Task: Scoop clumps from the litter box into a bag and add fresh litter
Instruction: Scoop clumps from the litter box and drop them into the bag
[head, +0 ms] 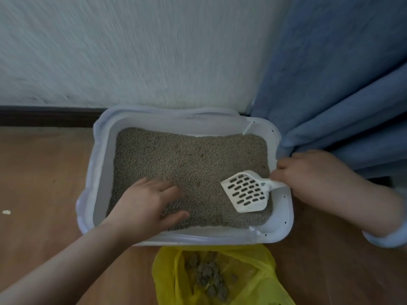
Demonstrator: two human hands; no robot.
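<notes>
Yellow bag point(264, 289) half off-frame

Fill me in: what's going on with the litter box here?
A person is cleaning a white litter box on a wooden floor. The right hand grips the handle of a white slotted scoop, whose head rests on the litter near the box's right side. The left hand rests on the litter at the near left. A yellow bag in front of the box already holds clumps.
</notes>
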